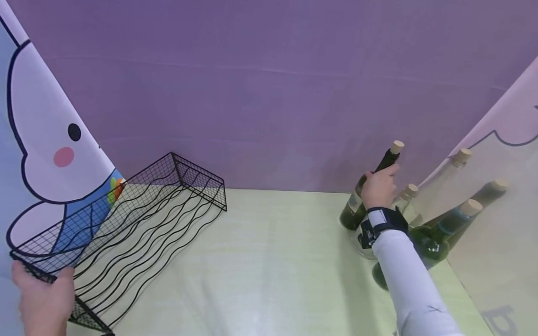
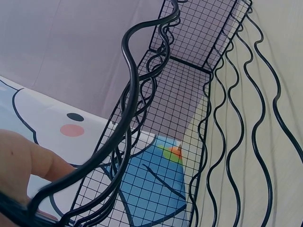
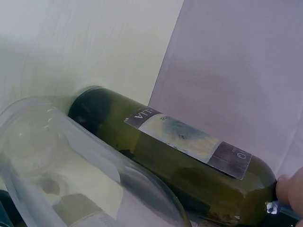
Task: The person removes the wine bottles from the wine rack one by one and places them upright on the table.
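Note:
My left hand (image 1: 46,298) grips the near end of a black wire wine rack (image 1: 197,179), which has mesh sides and wavy rods. In the left wrist view, some fingers (image 2: 47,161) show behind the dark wavy rods (image 2: 135,90). Over on the right, my right hand (image 1: 379,189) holds a dark green wine bottle (image 1: 355,210) around its neck, just below the cork (image 1: 397,147). The bottle leans, and its paper label (image 3: 189,142) shows in the right wrist view. A clear glass bottle (image 3: 94,161) is close alongside it.
Several other corked bottles stand at the right, including a green one (image 1: 433,242) and a clear one (image 1: 449,168), partly behind my right forearm (image 1: 412,284). A purple backdrop (image 1: 269,116) rises behind the pale tabletop (image 1: 273,261). Printed cloth (image 1: 46,93) hangs at the left.

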A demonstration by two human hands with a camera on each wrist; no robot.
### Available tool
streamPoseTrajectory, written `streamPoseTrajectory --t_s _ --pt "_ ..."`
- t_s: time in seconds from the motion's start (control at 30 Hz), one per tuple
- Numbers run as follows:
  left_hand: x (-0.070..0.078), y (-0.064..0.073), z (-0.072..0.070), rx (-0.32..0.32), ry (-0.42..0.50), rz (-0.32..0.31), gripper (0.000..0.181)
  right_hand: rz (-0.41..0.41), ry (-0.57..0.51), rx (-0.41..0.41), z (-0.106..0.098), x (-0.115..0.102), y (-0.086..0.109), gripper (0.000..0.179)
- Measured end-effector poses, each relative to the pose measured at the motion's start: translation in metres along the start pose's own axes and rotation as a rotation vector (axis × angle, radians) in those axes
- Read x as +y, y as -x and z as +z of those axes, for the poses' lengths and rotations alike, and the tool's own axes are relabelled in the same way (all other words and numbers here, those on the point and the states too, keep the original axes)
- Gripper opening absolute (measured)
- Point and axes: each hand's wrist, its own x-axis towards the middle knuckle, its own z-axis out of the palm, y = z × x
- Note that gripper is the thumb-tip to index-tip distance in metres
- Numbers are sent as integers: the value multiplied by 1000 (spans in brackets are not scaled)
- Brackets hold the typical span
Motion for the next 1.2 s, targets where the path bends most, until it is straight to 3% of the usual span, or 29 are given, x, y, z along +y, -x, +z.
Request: streamPoseTrajectory --t_s 0.37,0.6,1.2 --pt "2 0 2 -9 -6 4 83 35 -18 -72 -7 5 -6 70" --pt "0 -1 0 38 -27 19 81 -5 -31 -87 -8 4 -2 73" --pt "-4 -11 0 -6 -84 29 85 -124 -209 71 -25 -11 -4 82"
